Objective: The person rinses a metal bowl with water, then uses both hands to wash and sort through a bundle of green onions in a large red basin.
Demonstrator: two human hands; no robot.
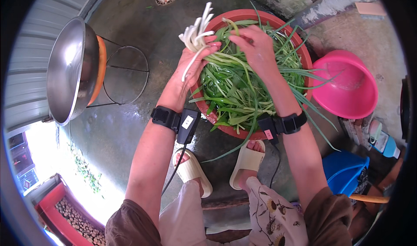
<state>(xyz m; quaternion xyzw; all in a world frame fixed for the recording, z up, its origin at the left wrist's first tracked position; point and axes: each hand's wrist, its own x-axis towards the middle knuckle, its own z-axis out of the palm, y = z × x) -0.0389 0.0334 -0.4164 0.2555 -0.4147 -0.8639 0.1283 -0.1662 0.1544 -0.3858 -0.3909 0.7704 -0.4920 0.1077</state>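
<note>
My left hand (pixel 195 58) grips a bunch of spring onions by the white ends (pixel 197 34), which fan out above the fingers. Their long green leaves (pixel 291 71) trail rightward over a round red plastic tub (pixel 306 55). Up and to the right, my right hand (pixel 255 45) has its thumb and fingertips at a single yellowish-green stalk (pixel 235 26); whether they pinch it is unclear. Leafy greens (pixel 231 93) in water fill the tub under both hands. One long onion leaf hangs over the tub's near rim towards the floor.
A pink plastic basin (pixel 345 83) stands right of the tub. On the left, a metal wok (pixel 66 73) leans on its side by an orange ring (pixel 99 70) and wire stand (pixel 148 70). Slippered feet are just below the tub. A blue plastic container (pixel 345 169) lies lower right.
</note>
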